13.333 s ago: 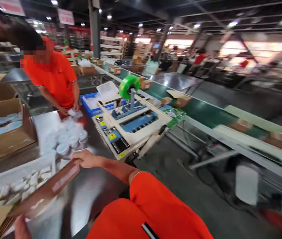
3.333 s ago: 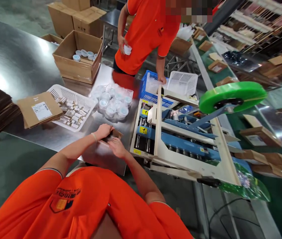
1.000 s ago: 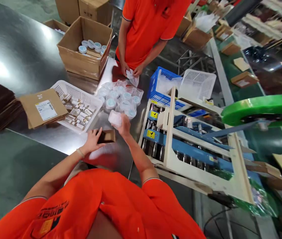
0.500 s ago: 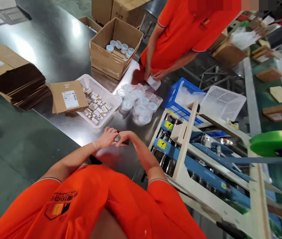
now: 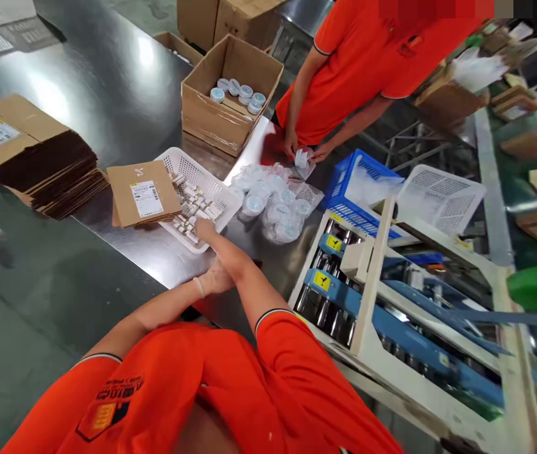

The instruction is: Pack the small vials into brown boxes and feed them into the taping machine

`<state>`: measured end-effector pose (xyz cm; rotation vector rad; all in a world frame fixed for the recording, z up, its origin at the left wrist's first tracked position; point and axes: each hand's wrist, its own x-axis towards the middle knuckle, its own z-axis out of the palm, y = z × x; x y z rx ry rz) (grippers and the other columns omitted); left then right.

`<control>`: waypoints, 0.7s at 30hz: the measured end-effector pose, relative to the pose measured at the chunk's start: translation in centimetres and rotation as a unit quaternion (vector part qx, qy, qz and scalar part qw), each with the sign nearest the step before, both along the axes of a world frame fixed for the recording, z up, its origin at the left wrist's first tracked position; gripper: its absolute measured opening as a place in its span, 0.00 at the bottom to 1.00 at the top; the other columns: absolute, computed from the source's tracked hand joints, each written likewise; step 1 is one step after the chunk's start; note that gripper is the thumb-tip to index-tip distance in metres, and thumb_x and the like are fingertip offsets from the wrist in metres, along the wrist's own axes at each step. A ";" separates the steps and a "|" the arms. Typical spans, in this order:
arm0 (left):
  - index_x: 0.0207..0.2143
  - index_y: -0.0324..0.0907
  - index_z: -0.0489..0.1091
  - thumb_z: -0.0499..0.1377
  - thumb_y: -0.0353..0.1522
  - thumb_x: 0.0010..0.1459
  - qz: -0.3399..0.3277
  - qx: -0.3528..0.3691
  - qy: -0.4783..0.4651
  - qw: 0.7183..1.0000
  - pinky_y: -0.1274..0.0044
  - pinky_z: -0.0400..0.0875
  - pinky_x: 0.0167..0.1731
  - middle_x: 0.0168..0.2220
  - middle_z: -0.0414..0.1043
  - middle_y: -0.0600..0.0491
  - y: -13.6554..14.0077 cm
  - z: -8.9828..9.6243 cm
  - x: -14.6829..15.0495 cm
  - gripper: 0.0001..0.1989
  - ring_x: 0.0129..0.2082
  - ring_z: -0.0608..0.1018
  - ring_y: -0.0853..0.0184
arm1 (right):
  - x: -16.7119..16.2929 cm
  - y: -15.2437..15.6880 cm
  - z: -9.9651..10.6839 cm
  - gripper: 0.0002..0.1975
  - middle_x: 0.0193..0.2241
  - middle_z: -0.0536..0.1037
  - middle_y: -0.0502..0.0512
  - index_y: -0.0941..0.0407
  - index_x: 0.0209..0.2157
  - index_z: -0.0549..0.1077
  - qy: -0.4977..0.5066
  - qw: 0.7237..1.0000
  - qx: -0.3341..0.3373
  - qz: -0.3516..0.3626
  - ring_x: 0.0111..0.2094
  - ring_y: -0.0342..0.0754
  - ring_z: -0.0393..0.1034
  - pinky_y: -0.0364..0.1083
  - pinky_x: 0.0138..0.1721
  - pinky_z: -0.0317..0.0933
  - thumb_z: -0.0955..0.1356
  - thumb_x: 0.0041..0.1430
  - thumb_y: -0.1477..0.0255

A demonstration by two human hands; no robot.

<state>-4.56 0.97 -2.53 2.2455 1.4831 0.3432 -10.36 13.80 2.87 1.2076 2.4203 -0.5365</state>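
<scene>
My right hand (image 5: 205,231) reaches into a white perforated basket (image 5: 223,198) and is at the near side of several small white-and-gold boxes (image 5: 191,203). Its fingertips are down among the boxes, so their grip is hidden. My left hand (image 5: 218,279) stays low at the table's near edge, under and behind my right forearm. The forearm covers its fingers, and what they hold, if anything, does not show. Flat brown cardboard mailers (image 5: 142,189) with a white label rest against the basket's left side.
A taller mailer stack (image 5: 36,151) stands at left. Clear bags of round tins (image 5: 280,205) lie right of the basket. Behind are an open carton (image 5: 211,123) and a co-worker's hands (image 5: 305,151) holding a small clear bag. A blue crate (image 5: 344,186) and roller machine (image 5: 339,296) flank the right.
My hands were together near the table edge. Now my right hand has moved forward and left into the basket, while my left hand stays near. The view has shifted slightly.
</scene>
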 end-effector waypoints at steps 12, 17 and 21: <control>0.54 0.56 0.84 0.58 0.40 0.75 -0.116 0.025 0.038 0.992 0.48 0.59 0.56 0.51 0.83 0.44 -0.3 -0.2 0.1 0.15 0.52 0.74 0.49 | 22.3 -6.0 7.6 0.13 0.47 0.87 0.73 0.63 0.50 0.86 -0.092 0.995 0.032 0.000 0.53 0.61 0.83 0.47 0.53 0.71 0.69 0.72 0.75; 0.43 0.51 0.87 0.58 0.41 0.75 -0.132 0.012 0.048 0.990 0.47 0.59 0.57 0.47 0.84 0.43 -0.3 0.1 2.2 0.16 0.56 0.72 0.46 | 21.5 -8.0 2.1 0.13 0.47 0.87 0.71 0.63 0.50 0.86 -0.080 0.995 -0.002 -0.059 0.49 0.59 0.85 0.47 0.51 0.73 0.70 0.70 0.78; 0.48 0.53 0.87 0.57 0.41 0.75 -0.135 -0.004 0.056 0.989 0.44 0.56 0.60 0.56 0.82 0.42 -0.2 0.6 2.3 0.17 0.61 0.70 0.43 | 24.6 -8.6 1.3 0.15 0.50 0.85 0.74 0.62 0.52 0.84 -0.031 0.994 0.045 -0.100 0.52 0.60 0.82 0.50 0.53 0.71 0.66 0.73 0.78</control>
